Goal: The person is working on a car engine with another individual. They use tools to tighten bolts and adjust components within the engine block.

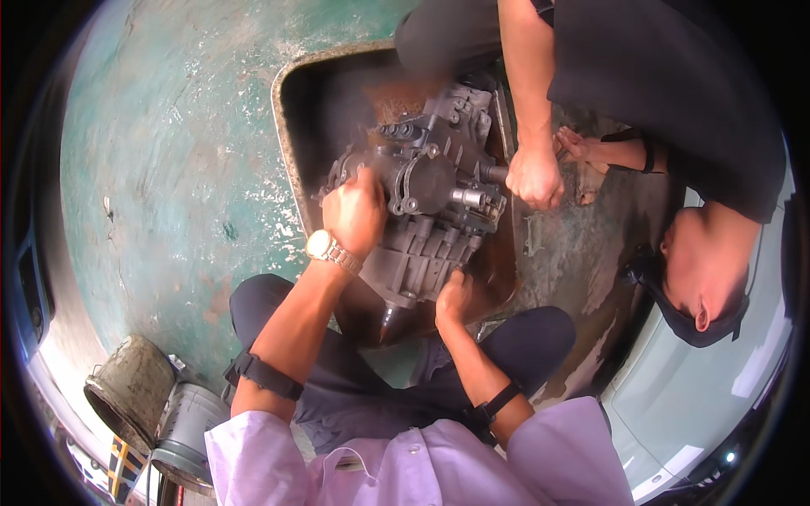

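Nearest, at the lower left, two buckets stand side by side on the floor: a dirty tan bucket [126,390] and a grey bucket [187,430] just right of it.

Two forearms come up from the near edge, each with a black band, the left one also with a gold wristwatch [331,250]. Between them and just beyond lies one grey metal gearbox [430,207], resting in one dark, rusty metal tray [291,143] on the worn green floor [169,169].

The right hand [453,299] sits at the near end of the gearbox, fingers curled against the lower edge of the casing; whether they close fully around anything cannot be told. The left hand [354,211] is farther and to the left, a closed fist pressed on the left flank of the gearbox, fingers together; what it clamps is hidden under the hand.

Farther right, a second person in black crouches beside the tray. One co-worker's fist [534,179] is closed at the right side of the gearbox, next to a protruding shaft. Their other hand [578,145] rests just behind it, near the tray's right rim.
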A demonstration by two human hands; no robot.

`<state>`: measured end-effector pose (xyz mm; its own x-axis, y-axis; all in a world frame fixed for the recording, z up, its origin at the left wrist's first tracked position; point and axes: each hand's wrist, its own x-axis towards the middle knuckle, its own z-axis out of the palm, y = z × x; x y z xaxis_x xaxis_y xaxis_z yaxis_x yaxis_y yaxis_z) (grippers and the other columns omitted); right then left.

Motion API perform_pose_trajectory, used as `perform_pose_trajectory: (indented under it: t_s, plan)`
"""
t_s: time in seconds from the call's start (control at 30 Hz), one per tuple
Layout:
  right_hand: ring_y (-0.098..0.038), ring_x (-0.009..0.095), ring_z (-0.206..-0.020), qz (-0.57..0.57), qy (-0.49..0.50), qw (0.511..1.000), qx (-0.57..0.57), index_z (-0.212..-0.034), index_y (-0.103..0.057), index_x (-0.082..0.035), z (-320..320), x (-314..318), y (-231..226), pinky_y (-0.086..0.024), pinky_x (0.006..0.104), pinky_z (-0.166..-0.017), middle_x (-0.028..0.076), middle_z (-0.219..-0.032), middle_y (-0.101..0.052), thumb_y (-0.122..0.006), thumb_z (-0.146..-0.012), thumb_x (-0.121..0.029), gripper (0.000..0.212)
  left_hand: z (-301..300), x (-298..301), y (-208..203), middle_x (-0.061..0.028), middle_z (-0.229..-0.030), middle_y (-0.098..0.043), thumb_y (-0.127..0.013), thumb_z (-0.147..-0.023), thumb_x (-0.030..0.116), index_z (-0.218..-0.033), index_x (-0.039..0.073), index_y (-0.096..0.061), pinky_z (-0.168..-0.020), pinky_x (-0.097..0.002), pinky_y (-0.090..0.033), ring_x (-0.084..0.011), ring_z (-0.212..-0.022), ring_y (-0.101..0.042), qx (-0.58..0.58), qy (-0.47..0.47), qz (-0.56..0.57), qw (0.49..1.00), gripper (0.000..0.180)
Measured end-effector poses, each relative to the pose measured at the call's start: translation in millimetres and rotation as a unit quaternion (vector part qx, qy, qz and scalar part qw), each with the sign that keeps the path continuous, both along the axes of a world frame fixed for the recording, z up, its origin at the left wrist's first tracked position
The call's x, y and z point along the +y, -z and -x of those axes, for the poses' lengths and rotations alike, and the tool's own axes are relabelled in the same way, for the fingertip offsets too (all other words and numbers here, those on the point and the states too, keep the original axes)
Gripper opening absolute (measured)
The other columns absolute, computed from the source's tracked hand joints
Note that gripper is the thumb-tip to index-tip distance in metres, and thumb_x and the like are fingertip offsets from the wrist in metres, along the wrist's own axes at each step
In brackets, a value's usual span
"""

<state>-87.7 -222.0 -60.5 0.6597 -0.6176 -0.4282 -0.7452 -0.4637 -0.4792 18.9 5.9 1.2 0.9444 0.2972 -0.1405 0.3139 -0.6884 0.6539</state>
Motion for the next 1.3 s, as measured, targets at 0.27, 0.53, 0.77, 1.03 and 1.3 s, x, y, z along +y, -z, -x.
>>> perform_pose_trajectory:
  t_s: [0.27, 0.53, 0.77, 1.03, 1.3]
  plan:
    - [-0.059, 0.044, -0.103, 0.029, -0.014, 0.999, -0.034, -0.111, -0.059, 0.011, 6, 2, 2, -0.043, 0.0455, -0.092, 0.031, -0.108, -0.064, -0.045, -0.100, -0.038, 0.052, 2, 4, -3, -0.0233, -0.080, -0.065, -0.055, -0.088, 0.004, -0.085, 0.004, -0.054, -0.062, -0.0536, -0.049, -0.0464, -0.071, -0.063, -0.039, 0.011, 0.050, 0.998, 0.003]
    - [-0.059, 0.045, -0.104, 0.035, -0.025, 0.999, -0.028, -0.116, -0.057, 0.010, 4, 7, -3, -0.043, 0.0464, -0.092, 0.031, -0.111, -0.063, -0.044, -0.102, -0.040, 0.054, 1, 5, -2, -0.0225, -0.080, -0.065, -0.056, -0.089, 0.005, -0.087, 0.004, -0.056, -0.060, -0.0512, -0.050, -0.0450, -0.070, -0.063, -0.045, 0.015, 0.048, 0.998, 0.001]
    - [-0.055, 0.049, -0.110, -0.005, -0.024, 1.000, -0.008, -0.120, -0.055, 0.008, -1, 10, -13, -0.041, 0.0486, -0.096, 0.034, -0.115, -0.061, -0.045, -0.101, -0.042, 0.055, 0, 6, -1, -0.0222, -0.080, -0.066, -0.056, -0.089, 0.005, -0.088, 0.004, -0.056, -0.061, -0.0514, -0.051, -0.0451, -0.071, -0.064, -0.045, 0.015, 0.057, 0.997, 0.001]
    - [-0.053, 0.048, -0.115, -0.005, -0.011, 1.000, 0.012, -0.126, -0.052, 0.009, 0, 9, -11, -0.040, 0.0470, -0.099, 0.033, -0.122, -0.058, -0.045, -0.101, -0.042, 0.058, 2, 5, -2, -0.0210, -0.080, -0.066, -0.056, -0.088, 0.004, -0.088, 0.005, -0.057, -0.060, -0.0511, -0.050, -0.0444, -0.069, -0.063, -0.042, 0.017, 0.050, 0.998, 0.001]
    - [-0.053, 0.048, -0.116, 0.012, -0.021, 1.000, 0.001, -0.125, -0.052, 0.013, 1, 9, -9, -0.040, 0.0463, -0.100, 0.035, -0.122, -0.057, -0.043, -0.101, -0.044, 0.062, 2, 4, -1, -0.0220, -0.076, -0.064, -0.056, -0.087, 0.003, -0.084, 0.004, -0.055, -0.059, -0.0509, -0.049, -0.0443, -0.067, -0.062, -0.069, 0.021, 0.046, 0.996, 0.003]
